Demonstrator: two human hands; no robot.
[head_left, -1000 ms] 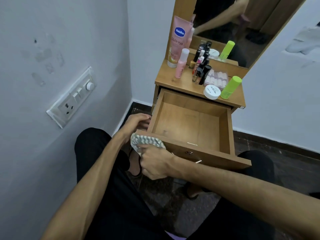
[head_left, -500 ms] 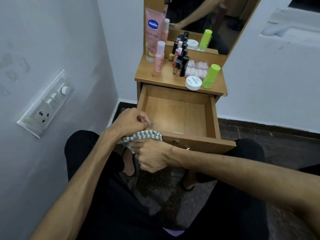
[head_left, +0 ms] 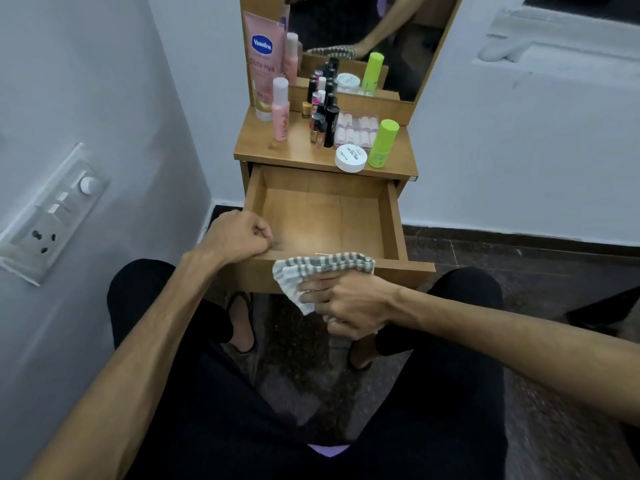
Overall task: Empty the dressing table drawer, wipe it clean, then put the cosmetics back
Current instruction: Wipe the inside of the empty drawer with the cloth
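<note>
The wooden drawer (head_left: 322,220) of the dressing table is pulled out and holds nothing. My right hand (head_left: 349,303) grips a grey-and-white striped cloth (head_left: 311,268) pressed on the drawer's front panel and top edge. My left hand (head_left: 239,233) is closed in a fist on the drawer's front left corner. On the tabletop (head_left: 298,150) stand the cosmetics: a pink Vaseline tube (head_left: 264,64), a pink spray bottle (head_left: 280,109), several small dark bottles (head_left: 323,119), a clear box of pink items (head_left: 356,131), a white jar (head_left: 350,158) and a green bottle (head_left: 382,143).
A mirror (head_left: 367,39) rises behind the tabletop. A white wall with a switchboard (head_left: 52,216) is close on the left. Another white wall stands at the right. My legs in black straddle the dark speckled floor (head_left: 554,306) below the drawer.
My right hand slid the cloth from the drawer's left front corner to the middle of its front edge. My left hand let go of the cloth and rests on the corner.
</note>
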